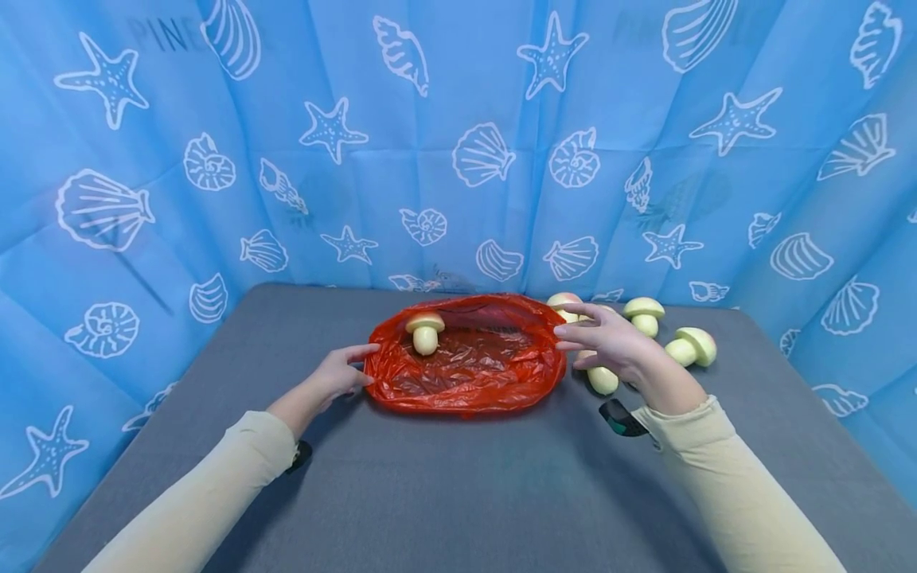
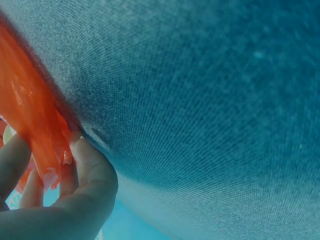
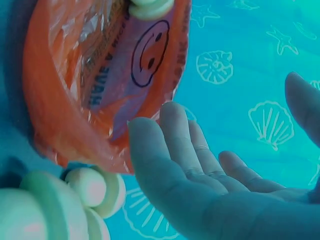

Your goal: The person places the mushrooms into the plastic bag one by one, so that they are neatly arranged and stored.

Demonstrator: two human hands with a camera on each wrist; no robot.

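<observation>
A red plastic bag (image 1: pixel 469 402) lies on the table with its mouth spread wide toward me. One toy mushroom (image 1: pixel 426 337), pale with a rounded cap, is inside it near the left end. My left hand (image 1: pixel 337 376) holds the bag's left edge; in the left wrist view the orange-looking plastic (image 2: pixel 42 115) runs between thumb and fingers. At the bag's right edge is my right hand (image 1: pixel 609 342), its fingers extended and holding nothing. From the right wrist, the fingertips (image 3: pixel 145 132) appear beside the rim, though whether they touch it I cannot tell.
Several more pale mushrooms stand or lie right of the bag, some partly behind my right hand, including an upright one (image 1: pixel 644 315) and a tipped one (image 1: pixel 692 347). A blue curtain (image 1: pixel 458 199) with white shell prints surrounds the grey table (image 1: pixel 458 501).
</observation>
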